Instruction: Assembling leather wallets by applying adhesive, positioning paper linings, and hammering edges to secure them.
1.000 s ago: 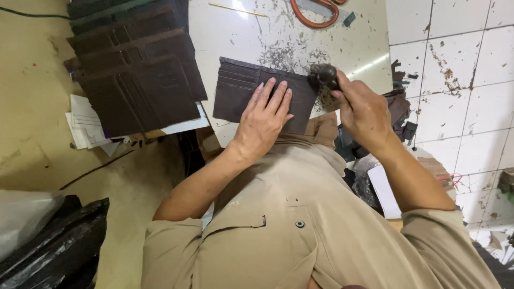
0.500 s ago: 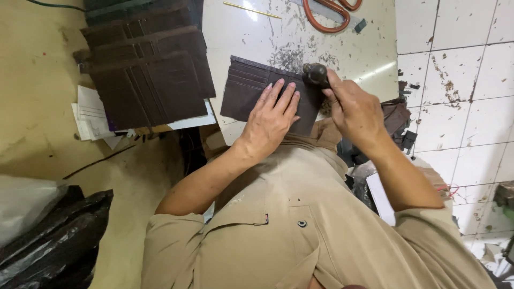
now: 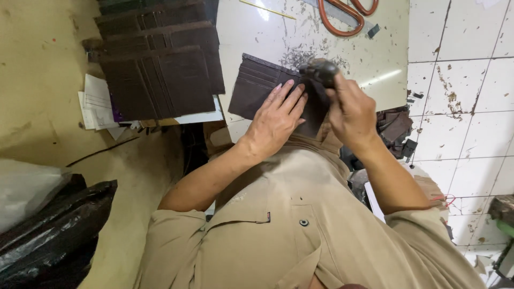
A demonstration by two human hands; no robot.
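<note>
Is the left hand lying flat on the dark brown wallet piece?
Yes, the left hand lies flat, fingers spread, on the wallet piece.

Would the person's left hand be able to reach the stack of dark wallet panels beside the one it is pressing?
Probably yes: the left hand lies flat on the wallet piece, and the stack of panels sits just beside it with nothing between.

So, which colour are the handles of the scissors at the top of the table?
The scissors have orange-red handles, seen in the head view.

My left hand (image 3: 276, 120) lies flat, fingers spread, palm down on the dark wallet piece (image 3: 257, 85); my right hand (image 3: 350, 109) is fisted at its right edge, both forearms bare.
</note>
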